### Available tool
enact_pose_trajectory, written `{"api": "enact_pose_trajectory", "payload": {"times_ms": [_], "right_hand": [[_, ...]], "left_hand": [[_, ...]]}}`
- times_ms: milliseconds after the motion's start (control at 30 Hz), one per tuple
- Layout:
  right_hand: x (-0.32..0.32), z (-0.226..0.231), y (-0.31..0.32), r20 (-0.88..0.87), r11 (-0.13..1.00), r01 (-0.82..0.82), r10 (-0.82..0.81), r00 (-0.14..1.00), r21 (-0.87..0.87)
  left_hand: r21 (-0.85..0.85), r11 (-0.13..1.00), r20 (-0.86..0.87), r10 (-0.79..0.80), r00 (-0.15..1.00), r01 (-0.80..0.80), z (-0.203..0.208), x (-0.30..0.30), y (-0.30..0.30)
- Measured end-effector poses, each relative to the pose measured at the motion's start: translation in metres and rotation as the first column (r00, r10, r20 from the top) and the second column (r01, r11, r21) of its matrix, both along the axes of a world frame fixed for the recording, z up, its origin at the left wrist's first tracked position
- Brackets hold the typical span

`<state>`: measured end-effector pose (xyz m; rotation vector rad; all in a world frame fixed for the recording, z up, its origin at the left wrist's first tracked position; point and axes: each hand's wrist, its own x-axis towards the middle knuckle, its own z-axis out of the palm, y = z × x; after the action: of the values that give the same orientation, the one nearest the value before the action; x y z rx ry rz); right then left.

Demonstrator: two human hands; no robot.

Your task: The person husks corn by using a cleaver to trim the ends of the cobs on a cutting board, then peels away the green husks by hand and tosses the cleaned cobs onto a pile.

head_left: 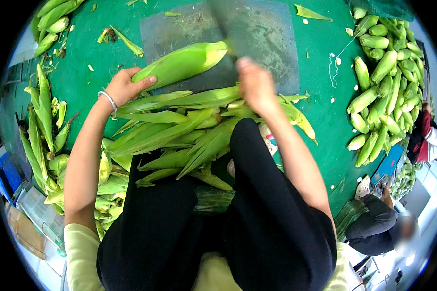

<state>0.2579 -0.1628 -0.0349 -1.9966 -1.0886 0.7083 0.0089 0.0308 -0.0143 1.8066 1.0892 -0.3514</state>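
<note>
My left hand (123, 88), with a bracelet at its wrist, is closed on the thick end of an ear of corn (182, 63) still in its green husk. The ear tilts up to the right over a grey cutting mat (275, 43). My right hand (257, 85) grips a dark knife (224, 24), smeared by motion, whose blade passes close to the ear's pale right end. Whether the blade touches the ear I cannot tell. Below both hands, cut green husk leaves (179, 128) lie in a heap, partly over my knees.
Husked-on corn ears (386, 92) form a big pile at the right of the green surface (320, 116). More ears and husks (43, 126) lie along the left. Loose scraps (126, 43) are scattered at the far side. Another person (374, 218) sits at the lower right.
</note>
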Motion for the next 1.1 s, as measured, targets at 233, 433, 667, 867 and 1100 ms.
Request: {"api": "enact_pose_trajectory", "payload": {"times_ms": [233, 433, 667, 867, 1100], "right_hand": [[-0.002, -0.018, -0.008, -0.636, 0.933, 0.073, -0.296, 0.712, -0.352], [-0.023, -0.006, -0.021, -0.533, 0.940, 0.065, -0.245, 0.810, -0.334], [0.002, 0.004, 0.048, 0.295, 0.970, -0.243, 0.226, 0.928, 0.022], [0.000, -0.014, 0.060, 0.110, 0.785, -0.588, 0.613, 0.782, -0.196], [-0.051, -0.013, 0.012, -0.117, 0.969, -0.226, 0.214, 0.970, -0.102]], "left_hand": [[0.619, 0.783, 0.074, -0.125, 0.989, 0.053, -0.029, -0.035, 0.009], [0.386, 0.666, 0.140, 0.642, 0.754, -0.638, -0.056, -0.035, -0.001], [-0.422, 0.443, -0.037, 0.863, 0.504, -0.791, -0.023, -0.011, -0.060], [-0.633, -0.002, -0.205, 0.965, 0.165, -0.774, -0.055, 0.025, -0.054], [-0.682, 0.312, 0.036, 0.918, 0.396, -0.662, -0.061, 0.044, -0.047]]}}
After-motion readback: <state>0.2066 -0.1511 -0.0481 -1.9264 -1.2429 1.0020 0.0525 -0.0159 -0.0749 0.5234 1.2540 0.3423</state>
